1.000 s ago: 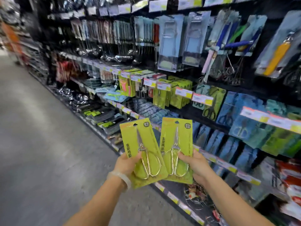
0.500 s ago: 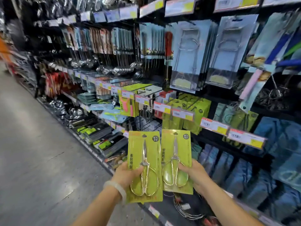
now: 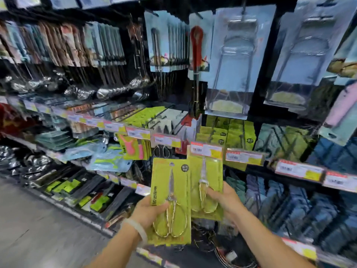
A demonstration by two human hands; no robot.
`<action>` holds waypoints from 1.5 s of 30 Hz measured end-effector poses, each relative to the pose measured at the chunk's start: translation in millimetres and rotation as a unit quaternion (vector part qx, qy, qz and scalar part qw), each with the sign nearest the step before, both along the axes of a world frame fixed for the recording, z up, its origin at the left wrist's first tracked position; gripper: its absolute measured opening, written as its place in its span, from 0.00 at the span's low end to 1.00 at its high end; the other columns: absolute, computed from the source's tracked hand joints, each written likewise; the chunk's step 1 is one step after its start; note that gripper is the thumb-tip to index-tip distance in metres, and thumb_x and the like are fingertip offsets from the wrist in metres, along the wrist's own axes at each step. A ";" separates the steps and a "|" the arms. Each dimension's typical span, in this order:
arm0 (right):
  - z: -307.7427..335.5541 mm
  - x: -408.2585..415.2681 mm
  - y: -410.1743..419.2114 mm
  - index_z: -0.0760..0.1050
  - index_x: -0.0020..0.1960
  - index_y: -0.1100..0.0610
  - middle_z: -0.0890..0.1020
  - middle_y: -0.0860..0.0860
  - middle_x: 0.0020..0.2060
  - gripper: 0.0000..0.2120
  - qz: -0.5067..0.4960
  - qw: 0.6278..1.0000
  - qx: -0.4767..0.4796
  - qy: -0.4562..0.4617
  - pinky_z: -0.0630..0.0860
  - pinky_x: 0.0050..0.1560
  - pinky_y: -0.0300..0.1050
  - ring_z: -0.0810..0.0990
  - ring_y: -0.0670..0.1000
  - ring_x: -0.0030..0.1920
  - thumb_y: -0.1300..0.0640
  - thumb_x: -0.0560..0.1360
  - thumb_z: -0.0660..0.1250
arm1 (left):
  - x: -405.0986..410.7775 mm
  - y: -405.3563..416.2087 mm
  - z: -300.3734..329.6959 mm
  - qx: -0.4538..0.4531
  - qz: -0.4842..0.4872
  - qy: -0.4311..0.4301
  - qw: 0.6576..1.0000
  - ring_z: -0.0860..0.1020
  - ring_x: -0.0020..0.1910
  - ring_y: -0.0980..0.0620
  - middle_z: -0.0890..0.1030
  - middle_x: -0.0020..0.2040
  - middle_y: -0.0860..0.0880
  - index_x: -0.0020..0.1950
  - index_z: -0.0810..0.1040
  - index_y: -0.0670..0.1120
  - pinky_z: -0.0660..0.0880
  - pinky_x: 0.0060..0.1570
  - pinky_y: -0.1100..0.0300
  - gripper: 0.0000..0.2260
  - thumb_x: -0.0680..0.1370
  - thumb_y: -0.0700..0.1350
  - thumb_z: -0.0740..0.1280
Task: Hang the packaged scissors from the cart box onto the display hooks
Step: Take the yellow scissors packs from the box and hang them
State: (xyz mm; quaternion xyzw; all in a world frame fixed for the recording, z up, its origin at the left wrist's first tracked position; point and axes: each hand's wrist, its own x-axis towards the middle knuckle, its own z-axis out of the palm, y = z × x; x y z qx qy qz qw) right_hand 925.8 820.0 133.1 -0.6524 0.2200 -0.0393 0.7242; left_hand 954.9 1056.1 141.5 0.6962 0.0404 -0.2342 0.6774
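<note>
I hold two yellow-green carded packs of gold-handled scissors upright before the shelving. My left hand (image 3: pixel 148 209) grips the left scissors pack (image 3: pixel 172 182) at its lower left edge. The right scissors pack (image 3: pixel 212 171) is pinched near its lower right side by my right hand (image 3: pixel 222 200). That pack's top reaches up behind a price label (image 3: pixel 205 149) at the front of a hook. Behind the label hang rows of matching yellow-green packs (image 3: pixel 228 132) on display hooks. The cart box is out of view.
Blue carded kitchen tools (image 3: pixel 229 60) hang above the scissors row. Ladles (image 3: pixel 108 91) and flat packs fill the shelving to the left. Blue packs (image 3: pixel 301 206) crowd the lower right. Grey aisle floor (image 3: pixel 34 229) lies at the lower left.
The shelving has come closer and larger. Both packs have risen toward the hook row, the right one higher, its top now at the price label.
</note>
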 end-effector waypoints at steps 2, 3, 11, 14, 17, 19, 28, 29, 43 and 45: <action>3.7 17.6 4.7 0.72 0.63 0.57 0.81 0.54 0.57 0.28 -0.042 0.999 0.008 -0.004 0.73 0.63 0.57 0.80 0.56 0.57 0.55 0.66 0.77 | 22.9 5.4 3.1 -0.003 -0.013 0.003 1.000 0.82 0.51 0.46 0.86 0.47 0.48 0.49 0.81 0.49 0.75 0.58 0.47 0.08 0.72 0.38 0.73; 2.4 24.4 5.1 0.72 0.64 0.57 0.80 0.55 0.59 0.30 -0.057 0.998 0.013 0.000 0.72 0.65 0.59 0.79 0.56 0.59 0.54 0.65 0.77 | 33.0 7.1 2.1 -0.001 -0.022 -0.001 1.000 0.81 0.49 0.48 0.85 0.46 0.49 0.48 0.80 0.49 0.75 0.56 0.48 0.08 0.72 0.39 0.73; -13.1 28.2 8.1 0.75 0.55 0.53 0.82 0.51 0.51 0.12 -0.078 0.996 0.034 0.025 0.76 0.45 0.43 0.80 0.49 0.49 0.60 0.73 0.70 | 64.0 5.8 -16.6 0.022 -0.091 0.009 0.996 0.82 0.52 0.44 0.86 0.46 0.46 0.48 0.82 0.46 0.74 0.61 0.43 0.07 0.71 0.38 0.73; -14.4 40.3 -0.7 0.74 0.61 0.54 0.81 0.50 0.55 0.16 -0.077 0.996 0.046 0.025 0.70 0.65 0.50 0.78 0.50 0.55 0.61 0.73 0.69 | 65.2 3.7 -17.5 0.051 -0.119 0.011 0.992 0.80 0.57 0.46 0.84 0.54 0.49 0.56 0.79 0.48 0.73 0.63 0.44 0.16 0.70 0.46 0.75; -18.3 54.7 -10.3 0.72 0.65 0.58 0.79 0.53 0.60 0.22 -0.078 0.995 0.041 0.038 0.67 0.68 0.50 0.77 0.52 0.59 0.59 0.72 0.70 | 68.4 2.4 -21.1 0.051 -0.121 0.029 0.991 0.79 0.58 0.47 0.82 0.57 0.49 0.60 0.77 0.47 0.73 0.63 0.46 0.19 0.70 0.45 0.75; -19.1 61.3 -15.6 0.70 0.67 0.60 0.78 0.54 0.61 0.25 -0.085 0.995 0.024 0.050 0.68 0.65 0.48 0.76 0.53 0.58 0.57 0.72 0.71 | 67.8 -0.3 -18.6 0.052 -0.125 0.031 0.990 0.80 0.54 0.48 0.84 0.52 0.48 0.55 0.79 0.47 0.73 0.62 0.46 0.13 0.71 0.41 0.73; -19.3 59.1 -19.9 0.67 0.65 0.59 0.73 0.56 0.64 0.25 -0.143 0.966 -0.123 0.174 0.68 0.63 0.50 0.72 0.57 0.63 0.43 0.76 0.63 | 52.9 -18.9 -8.5 0.032 -0.122 0.050 0.991 0.78 0.53 0.51 0.81 0.54 0.51 0.55 0.76 0.48 0.74 0.59 0.52 0.12 0.74 0.41 0.71; -15.4 52.4 -14.9 0.68 0.61 0.57 0.75 0.54 0.62 0.20 -0.102 0.979 -0.094 0.151 0.68 0.64 0.49 0.73 0.55 0.62 0.44 0.76 0.63 | 51.5 -23.1 -9.1 0.043 -0.121 0.050 0.990 0.78 0.54 0.50 0.81 0.53 0.51 0.53 0.77 0.48 0.73 0.60 0.53 0.10 0.74 0.42 0.71; -18.5 -11.5 -0.9 0.76 0.52 0.55 0.84 0.49 0.43 0.08 0.119 0.979 0.063 0.151 0.79 0.40 0.41 0.83 0.49 0.44 0.62 0.73 0.68 | 90.4 -86.6 -85.0 -0.049 -0.069 0.109 0.990 0.77 0.61 0.41 0.76 0.66 0.43 0.69 0.69 0.47 0.73 0.60 0.39 0.51 0.50 0.61 0.81; -18.3 -14.6 -6.1 0.75 0.53 0.55 0.84 0.50 0.46 0.09 0.109 0.981 0.055 0.149 0.79 0.42 0.42 0.82 0.49 0.46 0.62 0.74 0.68 | 70.8 -93.5 -44.4 -0.042 -0.063 0.106 0.992 0.74 0.65 0.42 0.72 0.70 0.45 0.71 0.66 0.47 0.71 0.64 0.41 0.49 0.56 0.61 0.80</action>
